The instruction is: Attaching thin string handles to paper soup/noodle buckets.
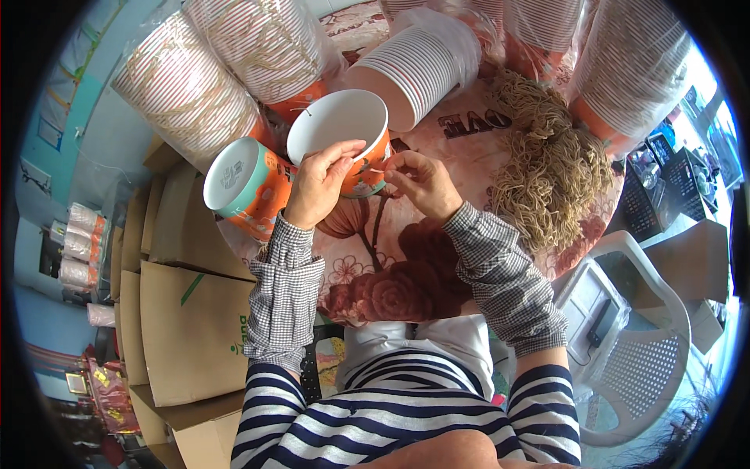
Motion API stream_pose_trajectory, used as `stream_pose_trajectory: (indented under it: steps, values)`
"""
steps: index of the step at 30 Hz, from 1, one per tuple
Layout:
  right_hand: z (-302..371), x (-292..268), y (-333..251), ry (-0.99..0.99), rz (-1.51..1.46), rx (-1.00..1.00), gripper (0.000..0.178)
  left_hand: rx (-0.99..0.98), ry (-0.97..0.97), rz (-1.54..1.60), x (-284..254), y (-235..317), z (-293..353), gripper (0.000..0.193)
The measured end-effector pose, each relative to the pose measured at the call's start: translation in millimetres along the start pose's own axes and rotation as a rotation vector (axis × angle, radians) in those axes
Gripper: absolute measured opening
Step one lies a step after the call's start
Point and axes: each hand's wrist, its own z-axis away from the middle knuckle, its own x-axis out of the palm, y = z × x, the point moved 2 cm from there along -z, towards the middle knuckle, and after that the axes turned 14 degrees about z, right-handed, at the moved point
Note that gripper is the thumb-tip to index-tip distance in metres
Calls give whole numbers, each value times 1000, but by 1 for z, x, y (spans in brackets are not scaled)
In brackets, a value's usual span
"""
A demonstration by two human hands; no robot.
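A round tabletop (383, 281) with a pink cover of dark red roses fills the middle of a cluttered room. Along its far edge, stacks of orange-and-white paper buckets (633, 70) in clear plastic stand at left and right; between them, another bucket stack (414, 74) lies on its side, its open end toward the near left. A loose heap of tan cords (551, 168) covers the right part. Cardboard boxes (195, 328) crowd the left side of the room; a white plastic chair (656, 352) is at the near right, with black crates (687, 184) farther off.

At the centre left, one bucket (340, 117) is on the tabletop, its white inside showing, a bit of cord at its far rim. The left hand (324, 180) grasps its near rim, fingers bent over the edge and thumb outside. The right hand (422, 184) has thumb and fingertips closed in a pinch on a short strand (376, 170) at the bucket's right side. Just left, a second bucket (250, 184) sits tilted, base showing.
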Motion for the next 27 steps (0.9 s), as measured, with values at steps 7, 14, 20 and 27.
stream_pose_trajectory:
  steps: [7,14,20,27]
  values:
    - [10,11,-13,38,374,-322,15,-127,-83,40,3,9,-7,38]
    - [14,13,-20,122,491,-351,17,-108,-135,-31,7,8,-17,48]
    - [14,10,-29,226,588,-450,20,-209,-151,44,5,8,-18,45]
    - [13,10,-35,264,864,-543,19,-231,-160,104,3,6,-20,43]
